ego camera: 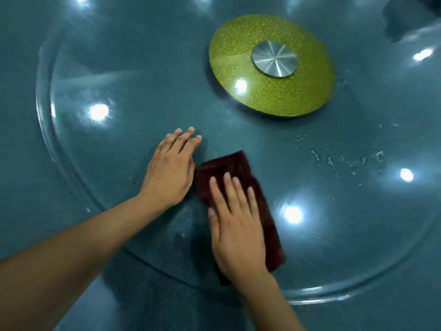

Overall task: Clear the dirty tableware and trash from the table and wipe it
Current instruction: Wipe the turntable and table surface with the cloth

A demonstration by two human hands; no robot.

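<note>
wiping underway: right hand (236, 225) flat, pressing dark red cloth (241, 199) on glass turntable (119, 139), left hand (170, 168) released flat; next, droplets (346, 161) at three o'clock.

One head cam, wide-angle, looks steeply down and fwd from above the near edge of the teal table (28, 163). Close in: forearms enter from bottom of frame, glass turntable (78, 168) fills most of the view, its green hub (238, 68) upper centre-right. Edges bow from lens distortion. No 2nd view to overlap.
</note>
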